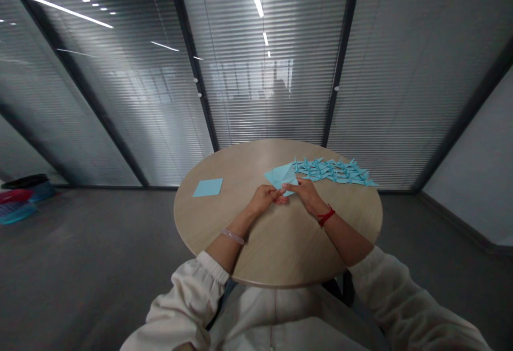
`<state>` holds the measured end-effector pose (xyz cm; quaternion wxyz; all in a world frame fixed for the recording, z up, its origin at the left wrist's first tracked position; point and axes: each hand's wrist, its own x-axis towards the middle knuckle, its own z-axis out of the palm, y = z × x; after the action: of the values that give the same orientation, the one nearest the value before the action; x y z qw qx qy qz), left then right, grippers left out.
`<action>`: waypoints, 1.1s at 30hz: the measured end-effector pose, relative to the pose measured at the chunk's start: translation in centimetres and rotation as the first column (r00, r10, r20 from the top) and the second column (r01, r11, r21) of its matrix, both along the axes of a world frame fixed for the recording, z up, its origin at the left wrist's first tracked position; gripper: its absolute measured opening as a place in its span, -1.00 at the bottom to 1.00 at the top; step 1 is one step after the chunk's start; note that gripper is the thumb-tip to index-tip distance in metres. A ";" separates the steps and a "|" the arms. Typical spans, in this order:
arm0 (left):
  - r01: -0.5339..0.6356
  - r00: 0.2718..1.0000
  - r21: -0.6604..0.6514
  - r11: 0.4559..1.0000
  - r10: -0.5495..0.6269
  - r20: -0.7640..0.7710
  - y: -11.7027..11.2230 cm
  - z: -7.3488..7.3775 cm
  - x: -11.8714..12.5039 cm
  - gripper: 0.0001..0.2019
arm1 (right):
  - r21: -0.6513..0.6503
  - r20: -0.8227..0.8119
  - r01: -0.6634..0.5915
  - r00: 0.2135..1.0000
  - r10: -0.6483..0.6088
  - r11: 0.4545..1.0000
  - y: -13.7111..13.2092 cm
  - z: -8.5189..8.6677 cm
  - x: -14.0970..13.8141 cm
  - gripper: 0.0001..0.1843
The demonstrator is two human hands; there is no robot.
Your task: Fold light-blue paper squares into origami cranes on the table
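Observation:
A partly folded sheet of light blue paper [282,174] is held up above the middle of the round table. My left hand [264,199] pinches its lower edge, fingers closed. On the other side my right hand [306,192] grips the lower right part, with the thumb lying over the paper. Several folded blue paper cranes [332,170] stand in rows just beyond my right hand. A flat stack or sheet of square blue paper [208,187] lies to the left, apart from my hands; how many sheets it holds I cannot tell.
The round wooden table [280,255] is close in front of my body. Behind it stands a glass wall with blinds [272,110]. Red, blue and black containers [24,199] sit on the floor at the far left.

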<state>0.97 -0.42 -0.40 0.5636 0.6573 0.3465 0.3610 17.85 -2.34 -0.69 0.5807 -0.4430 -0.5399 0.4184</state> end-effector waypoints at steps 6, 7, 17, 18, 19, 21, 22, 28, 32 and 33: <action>0.084 0.996 0.011 0.996 -0.084 -0.018 0.0 -0.6 0.3 -0.41 | 0.032 -0.022 -0.018 1.000 0.019 0.999 0.1 -0.2 0.2 -0.55; 0.085 0.996 0.045 0.995 -0.084 -0.034 0.0 -0.7 0.3 -0.42 | 0.030 -0.027 -0.022 0.999 0.023 0.999 0.1 -0.3 0.2 -0.53; 0.080 0.993 0.206 0.975 -0.059 -0.104 0.2 -0.5 -0.2 -0.49 | 0.026 -0.061 -0.026 0.998 0.028 0.999 0.4 -0.6 0.2 -0.46; 0.075 0.995 0.179 0.981 -0.062 -0.079 0.2 -0.5 -0.1 -0.49 | 0.027 -0.065 -0.024 0.998 0.026 0.999 0.4 -0.6 0.2 -0.46; 0.063 0.997 0.161 0.985 -0.056 -0.051 0.2 -0.4 -0.1 -0.49 | 0.027 -0.066 -0.025 0.997 0.027 0.999 0.5 -0.6 0.3 -0.46; 0.004 1.000 0.146 0.989 -0.005 0.010 0.3 -0.1 -0.1 -0.49 | 0.018 -0.064 -0.030 0.998 0.031 0.999 0.5 -0.7 0.4 -0.47; -0.036 0.999 0.141 0.989 0.030 0.042 0.4 0.1 -0.2 -0.48 | 0.009 -0.061 -0.033 0.998 0.033 0.999 0.6 -0.7 0.4 -0.47; -0.259 0.960 0.130 0.957 0.240 0.142 0.4 0.7 -0.5 -0.55 | -0.029 -0.067 -0.089 0.994 0.087 0.996 0.4 -0.7 0.1 -0.44; -0.300 0.946 0.091 0.950 0.284 0.155 0.4 0.7 -0.4 -0.53 | -0.021 -0.078 -0.107 0.991 0.105 0.994 0.0 -0.3 -0.1 -0.45; -0.297 0.945 0.077 0.952 0.281 0.166 0.4 0.7 -0.4 -0.53 | -0.018 -0.074 -0.103 0.992 0.101 0.995 -0.1 -0.2 -0.1 -0.45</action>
<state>0.55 -0.05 0.32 0.4954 0.5972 0.3762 0.5063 17.76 -2.43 -0.92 0.5731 -0.4055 -0.5356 0.4693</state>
